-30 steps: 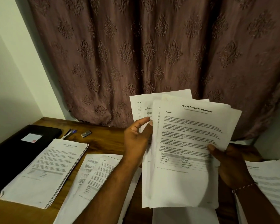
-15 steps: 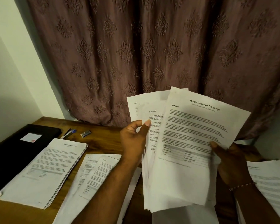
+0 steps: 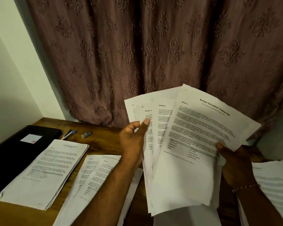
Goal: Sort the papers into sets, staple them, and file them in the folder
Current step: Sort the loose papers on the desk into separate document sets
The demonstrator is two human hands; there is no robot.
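Left hand [image 3: 132,141]: thumb pins fanned sheets [image 3: 162,116]
Right hand [image 3: 235,167]: pinches top sheet [image 3: 201,131]
Next: we square edges before stapling

A patterned brown curtain [image 3: 137,46] (heavily folded) hangs behind the wooden table [image 3: 104,139].

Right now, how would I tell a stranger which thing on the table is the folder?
Start at the wooden table below the curtain and go to its left end, by the wall. The folder lies flat there, a paper stack overlapping its right side. It alone is black, with a white label on its cover.
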